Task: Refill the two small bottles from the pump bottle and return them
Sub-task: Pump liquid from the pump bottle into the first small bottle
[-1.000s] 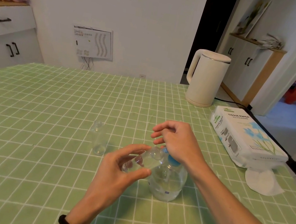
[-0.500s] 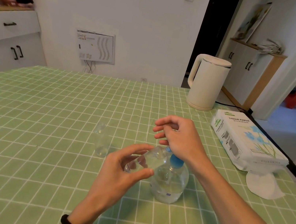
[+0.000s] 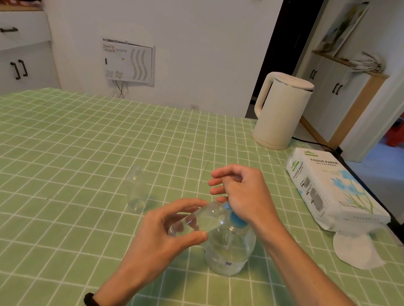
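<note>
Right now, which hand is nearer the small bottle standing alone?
Left. The left hand is just right of the small bottle; the right hand, over the pump bottle, is farther right.

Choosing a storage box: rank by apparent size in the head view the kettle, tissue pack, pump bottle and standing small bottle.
1. White rectangular tissue-paper pack and white electric kettle: alike, pack nearer, so unranked.
2. Clear pump bottle, blue-topped, partly hidden.
3. Small clear empty bottle.

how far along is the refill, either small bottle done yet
Nothing looks finished. In hand: the left hand holds a tilted small bottle at the spout of the pump bottle, the right hand resting on its blue pump head. Left: the other small bottle stands uncapped, apparently empty, on the tablecloth; then return both.
</note>
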A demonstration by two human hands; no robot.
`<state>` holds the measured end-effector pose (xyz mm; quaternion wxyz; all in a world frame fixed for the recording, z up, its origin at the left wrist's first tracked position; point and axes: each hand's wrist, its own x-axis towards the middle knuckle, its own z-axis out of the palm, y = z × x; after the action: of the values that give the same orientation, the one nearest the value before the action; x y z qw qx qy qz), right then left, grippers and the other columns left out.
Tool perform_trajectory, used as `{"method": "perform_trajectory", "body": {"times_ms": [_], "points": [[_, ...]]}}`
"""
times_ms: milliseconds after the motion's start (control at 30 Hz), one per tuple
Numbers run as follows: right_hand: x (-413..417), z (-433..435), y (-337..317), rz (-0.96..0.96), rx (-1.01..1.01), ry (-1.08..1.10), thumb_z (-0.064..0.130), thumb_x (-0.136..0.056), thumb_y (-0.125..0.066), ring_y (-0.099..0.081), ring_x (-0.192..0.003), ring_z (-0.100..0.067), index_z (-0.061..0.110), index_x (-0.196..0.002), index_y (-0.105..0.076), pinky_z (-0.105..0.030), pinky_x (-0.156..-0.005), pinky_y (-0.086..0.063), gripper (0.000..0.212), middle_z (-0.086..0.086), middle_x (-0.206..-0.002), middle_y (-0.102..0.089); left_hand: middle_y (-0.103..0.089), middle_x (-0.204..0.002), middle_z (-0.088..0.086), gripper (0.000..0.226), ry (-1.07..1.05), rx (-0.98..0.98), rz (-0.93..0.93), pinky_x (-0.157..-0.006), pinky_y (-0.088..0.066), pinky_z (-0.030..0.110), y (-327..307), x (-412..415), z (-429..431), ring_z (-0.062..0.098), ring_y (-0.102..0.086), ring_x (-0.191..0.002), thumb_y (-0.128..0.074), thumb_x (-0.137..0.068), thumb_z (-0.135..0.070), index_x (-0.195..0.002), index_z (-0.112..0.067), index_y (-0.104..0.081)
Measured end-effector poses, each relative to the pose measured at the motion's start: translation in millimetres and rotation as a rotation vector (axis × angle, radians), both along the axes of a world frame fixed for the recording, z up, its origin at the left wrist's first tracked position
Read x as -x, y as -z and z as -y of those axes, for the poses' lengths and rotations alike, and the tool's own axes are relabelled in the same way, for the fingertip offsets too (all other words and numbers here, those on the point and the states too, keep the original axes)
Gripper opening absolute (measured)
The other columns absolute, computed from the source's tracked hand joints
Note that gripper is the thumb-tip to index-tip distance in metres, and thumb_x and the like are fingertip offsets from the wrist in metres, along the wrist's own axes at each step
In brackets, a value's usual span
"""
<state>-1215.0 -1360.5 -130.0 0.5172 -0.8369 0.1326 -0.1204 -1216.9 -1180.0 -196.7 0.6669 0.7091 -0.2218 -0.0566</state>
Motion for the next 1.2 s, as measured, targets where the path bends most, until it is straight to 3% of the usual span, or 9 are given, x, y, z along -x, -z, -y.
{"method": "perform_trajectory", "body": {"times_ms": [200,467,600,867,1067,1200], "points": [[-2.8,1.5,-10.0,-0.002,0.049,0.006,0.002,-0.100,-0.047,-0.076,-0.071,-0.007,0.018,-0.096,-0.075,-0.031,-0.067,-0.064,0.032,0.004,-0.089,-0.079,-0.081,-0.114,-0.013,0.056,0.015,0.004,0.022,-0.092,-0.063,0.033,-7.4,0.9,-0.4,0.014,-0.077,-0.102,-0.090,-0.078,-0.003,-0.114,-0.044,-0.078],[-3.0,3.7,-4.0,-0.002,-0.015,0.028,-0.004,-0.099,-0.045,-0.077,-0.072,-0.008,0.018,-0.092,-0.075,-0.023,-0.063,-0.060,0.038,0.002,-0.085,-0.080,-0.080,-0.116,-0.011,0.061,0.023,0.026,-0.002,-0.095,-0.062,0.030,-0.1,0.1,-1.1,0.016,-0.077,-0.105,-0.089,-0.079,0.000,-0.121,-0.043,-0.077],[-1.9,1.8,2.4,-0.033,0.012,0.010,-0.004,-0.096,-0.046,-0.077,-0.072,-0.011,0.016,-0.091,-0.076,-0.030,-0.071,-0.061,0.036,0.001,-0.085,-0.080,-0.082,-0.114,-0.009,0.059,0.016,0.028,-0.024,-0.098,-0.061,0.036,6.3,-0.7,-1.1,0.020,-0.077,-0.101,-0.089,-0.079,0.000,-0.124,-0.037,-0.077],[-0.7,0.6,-0.7,-0.041,0.046,0.034,-0.002,-0.098,-0.046,-0.077,-0.073,-0.008,0.019,-0.092,-0.075,-0.028,-0.071,-0.060,0.037,0.004,-0.086,-0.079,-0.083,-0.103,-0.003,0.059,0.028,0.047,-0.013,-0.099,-0.060,0.039,6.4,-0.7,-0.9,0.031,-0.074,-0.099,-0.090,-0.079,-0.003,-0.122,-0.042,-0.077],[-2.2,1.7,-9.3,-0.031,0.060,0.050,0.003,-0.098,-0.047,-0.077,-0.072,-0.007,0.020,-0.093,-0.075,-0.031,-0.072,-0.063,0.033,0.005,-0.088,-0.079,-0.083,-0.106,-0.005,0.059,0.024,0.082,-0.015,-0.091,-0.060,0.030,3.4,-0.1,-1.7,0.025,-0.075,-0.096,-0.088,-0.079,0.001,-0.120,-0.040,-0.078],[-2.4,1.1,-7.8,-0.035,0.060,0.048,0.002,-0.098,-0.046,-0.077,-0.073,-0.006,0.021,-0.093,-0.075,-0.031,-0.072,-0.063,0.035,0.006,-0.087,-0.080,-0.082,-0.111,-0.005,0.059,0.013,0.072,-0.016,-0.095,-0.062,0.036,4.2,-0.4,-1.6,0.026,-0.076,-0.098,-0.089,-0.078,0.001,-0.119,-0.040,-0.078]]}}
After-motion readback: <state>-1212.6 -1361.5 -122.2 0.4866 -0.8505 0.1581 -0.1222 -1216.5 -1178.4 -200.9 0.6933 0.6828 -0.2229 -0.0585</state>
